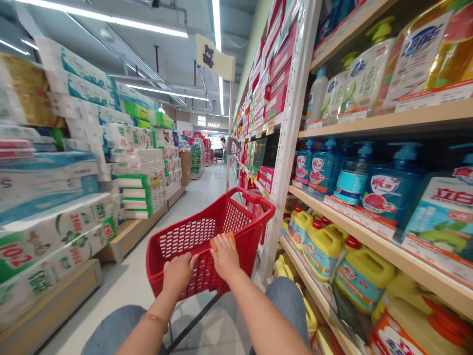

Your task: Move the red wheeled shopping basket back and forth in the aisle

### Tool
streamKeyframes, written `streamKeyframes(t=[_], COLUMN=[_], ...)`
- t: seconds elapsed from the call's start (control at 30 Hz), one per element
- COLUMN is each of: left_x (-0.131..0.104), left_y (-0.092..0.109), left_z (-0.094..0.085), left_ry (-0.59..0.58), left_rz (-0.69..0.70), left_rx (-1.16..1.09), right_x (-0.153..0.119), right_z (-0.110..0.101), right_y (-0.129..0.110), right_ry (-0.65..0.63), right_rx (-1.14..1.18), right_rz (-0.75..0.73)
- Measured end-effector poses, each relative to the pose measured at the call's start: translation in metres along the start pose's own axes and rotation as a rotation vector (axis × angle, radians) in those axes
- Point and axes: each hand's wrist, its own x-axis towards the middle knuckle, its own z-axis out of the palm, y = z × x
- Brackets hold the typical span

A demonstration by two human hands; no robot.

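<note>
A red plastic shopping basket cart (pixel 207 222) stands in front of me, turned at an angle. My left hand (pixel 178 272) has its fingers wrapped over the cart's near rim. On the same rim, farther right, my right hand (pixel 225 255) presses an orange item (pixel 229 237), perhaps a cloth, which is mostly covered by the fingers. A pole with a cream bear flag (pixel 215 56) rises behind the cart's far end. Both knees show beneath my forearms.
Shelves on the right hold blue pump bottles (pixel 384 185) and yellow jugs (pixel 321 249), close to the cart. Stacked tissue packs (pixel 55 231) line the left on low platforms (pixel 136 231). The tiled aisle (pixel 212 185) runs ahead to a distant person (pixel 223 144).
</note>
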Motion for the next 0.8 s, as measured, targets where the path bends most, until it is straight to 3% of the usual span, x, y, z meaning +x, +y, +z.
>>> streamKeyframes(t=[0.1,0.17,0.37,0.43,0.53,0.63,0.8], left_x=[-0.004,-0.007,-0.018,-0.02,-0.023,-0.024,-0.024], left_y=[0.004,-0.005,-0.039,-0.035,-0.021,-0.021,-0.041], left_z=[-0.002,-0.002,0.009,0.015,0.019,0.015,0.012], left_ry=[-0.015,-0.031,-0.011,0.007,0.025,0.0,-0.04], left_rz=[0.069,0.105,0.06,0.06,0.046,0.149,0.363], left_rx=[-0.035,-0.062,0.024,0.048,0.049,-0.086,-0.318], right_x=[-0.006,-0.003,0.02,0.018,0.007,0.001,0.018], right_z=[0.011,0.007,-0.001,0.008,0.023,0.024,0.003], right_y=[-0.018,-0.014,0.017,0.01,-0.011,-0.015,0.016], right_ry=[-0.094,-0.114,-0.042,-0.039,-0.081,-0.116,-0.099], right_rx=[0.054,0.069,0.055,0.057,0.093,0.116,0.05], right_rz=[-0.166,-0.181,0.089,0.087,-0.057,-0.142,0.035])
